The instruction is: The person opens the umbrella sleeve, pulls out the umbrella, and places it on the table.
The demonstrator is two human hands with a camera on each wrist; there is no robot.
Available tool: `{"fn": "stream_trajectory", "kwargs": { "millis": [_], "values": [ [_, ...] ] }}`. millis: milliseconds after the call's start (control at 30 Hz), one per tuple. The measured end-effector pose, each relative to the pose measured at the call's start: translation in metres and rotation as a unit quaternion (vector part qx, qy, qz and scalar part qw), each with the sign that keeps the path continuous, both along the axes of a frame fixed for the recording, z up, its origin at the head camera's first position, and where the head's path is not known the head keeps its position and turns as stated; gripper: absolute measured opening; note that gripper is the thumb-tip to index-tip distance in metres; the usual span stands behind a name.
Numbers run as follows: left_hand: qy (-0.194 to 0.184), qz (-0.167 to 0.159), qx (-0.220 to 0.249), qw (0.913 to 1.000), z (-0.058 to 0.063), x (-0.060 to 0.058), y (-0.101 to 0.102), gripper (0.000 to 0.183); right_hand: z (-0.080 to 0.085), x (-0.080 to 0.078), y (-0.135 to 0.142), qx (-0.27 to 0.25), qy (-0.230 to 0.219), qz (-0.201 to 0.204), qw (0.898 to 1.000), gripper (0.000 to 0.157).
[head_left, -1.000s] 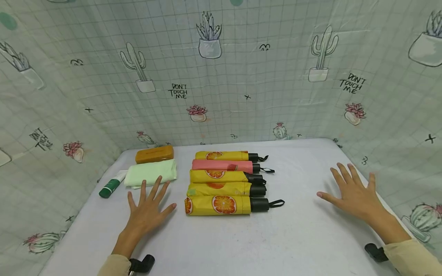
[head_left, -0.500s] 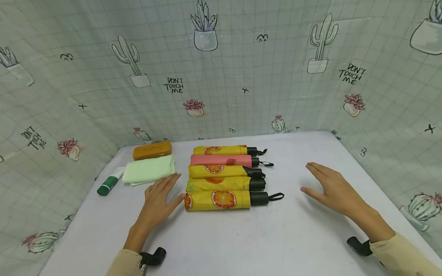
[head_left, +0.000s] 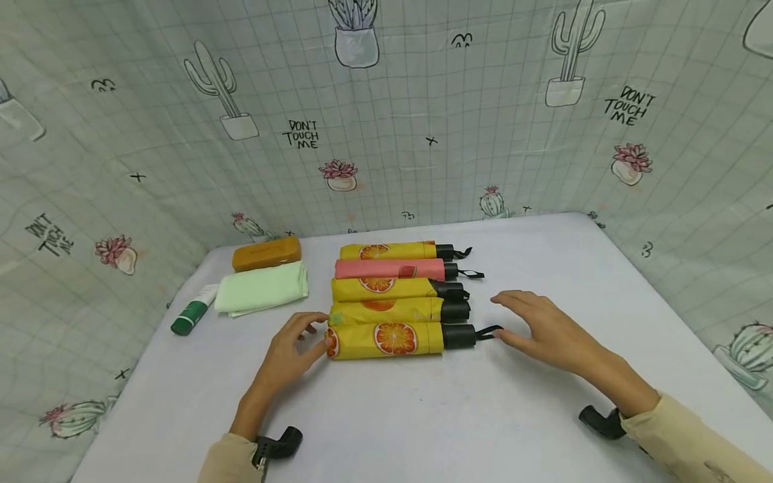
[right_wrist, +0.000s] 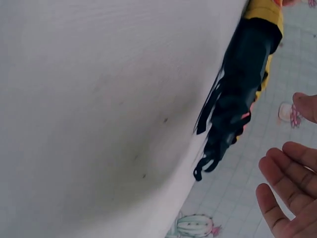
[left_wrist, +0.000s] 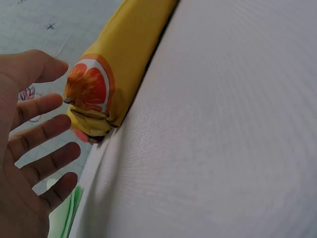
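Observation:
Several folded umbrellas lie side by side in a row on the white table (head_left: 410, 416). Nearest to me is a yellow umbrella (head_left: 362, 341) with orange-slice prints and a black handle with a wrist loop. At its left end my left hand (head_left: 290, 352) hovers with thumb and fingers apart; the left wrist view shows the fingertips (left_wrist: 64, 191) spread beside the umbrella end. My right hand (head_left: 552, 335) is off the handle end, its thumb overlapping the loop in the head view. In the right wrist view, the black handle (right_wrist: 247, 59) stands away from the loosely bent fingers.
Behind the nearest umbrella lie a pink umbrella (head_left: 374, 269) and other yellow ones. On the left are a folded pale green cloth (head_left: 262, 288), an orange-brown case (head_left: 266, 253) and a green and white tube (head_left: 193, 310). A printed curtain (head_left: 386, 100) hangs behind and along the sides.
Both hands have moved inward, the left from near the cloth to the nearest umbrella's left end, the right leftward toward its loop. Their fingers are less spread. The view has tilted slightly.

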State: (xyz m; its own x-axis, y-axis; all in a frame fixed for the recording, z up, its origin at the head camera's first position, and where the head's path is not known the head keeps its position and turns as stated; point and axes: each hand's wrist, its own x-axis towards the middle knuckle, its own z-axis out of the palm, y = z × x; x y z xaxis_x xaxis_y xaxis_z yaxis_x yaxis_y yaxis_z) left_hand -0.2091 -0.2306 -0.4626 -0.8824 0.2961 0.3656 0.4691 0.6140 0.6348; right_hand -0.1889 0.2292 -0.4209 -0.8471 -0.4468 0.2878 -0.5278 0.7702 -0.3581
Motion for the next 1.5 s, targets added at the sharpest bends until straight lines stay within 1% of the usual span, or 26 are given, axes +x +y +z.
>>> {"fn": "stream_trajectory", "kwargs": {
  "millis": [133,267,433,567,700,833,900,967,1067,1133,1233,1400,1500],
  "values": [
    [0.001,-0.008,0.014,0.9999,-0.006,0.002,-0.001,0.040,0.001,-0.005,-0.014,0.006,-0.009,0.025,1.000,0.048],
    [0.002,-0.011,0.022,0.9997,-0.010,0.004,-0.001,0.039,-0.004,-0.009,-0.027,0.012,-0.009,0.049,0.999,0.045],
    [-0.006,0.000,0.030,0.9995,-0.010,0.003,0.000,0.033,-0.012,-0.013,-0.039,0.016,0.000,0.066,0.998,0.040],
    [-0.018,0.008,0.039,0.9990,-0.008,0.003,0.000,0.028,-0.015,-0.016,-0.045,0.025,0.001,0.070,0.997,0.040],
    [-0.032,0.006,0.056,0.9979,-0.007,0.004,0.000,0.025,-0.015,-0.019,-0.047,0.037,-0.013,0.071,0.997,0.041],
    [-0.038,0.002,0.070,0.9968,-0.006,0.005,0.002,0.022,-0.016,-0.021,-0.047,0.042,-0.025,0.082,0.995,0.040],
    [-0.039,0.003,0.073,0.9965,0.003,0.009,0.006,0.021,-0.017,-0.023,-0.047,0.040,-0.036,0.089,0.995,0.040],
    [-0.041,0.005,0.079,0.9960,0.002,0.009,0.006,0.020,-0.018,-0.024,-0.048,0.037,-0.052,0.094,0.994,0.039],
    [-0.047,0.005,0.091,0.9947,0.002,0.009,0.005,0.018,-0.019,-0.026,-0.047,0.019,-0.072,0.101,0.992,0.039],
    [-0.053,0.005,0.105,0.9931,-0.007,0.004,0.001,0.017,-0.020,-0.026,-0.047,0.000,-0.077,0.105,0.991,0.037],
    [-0.062,0.009,0.119,0.9909,-0.006,0.004,0.001,0.015,-0.021,-0.028,-0.047,-0.019,-0.076,0.114,0.990,0.035],
    [-0.086,0.021,0.134,0.9871,-0.005,0.006,0.002,0.015,-0.019,-0.029,-0.044,-0.023,-0.073,0.121,0.990,0.032],
    [-0.093,0.026,0.140,0.9855,-0.004,0.006,0.003,0.017,-0.017,-0.029,-0.041,-0.024,-0.072,0.120,0.990,0.031]
  ]
}}
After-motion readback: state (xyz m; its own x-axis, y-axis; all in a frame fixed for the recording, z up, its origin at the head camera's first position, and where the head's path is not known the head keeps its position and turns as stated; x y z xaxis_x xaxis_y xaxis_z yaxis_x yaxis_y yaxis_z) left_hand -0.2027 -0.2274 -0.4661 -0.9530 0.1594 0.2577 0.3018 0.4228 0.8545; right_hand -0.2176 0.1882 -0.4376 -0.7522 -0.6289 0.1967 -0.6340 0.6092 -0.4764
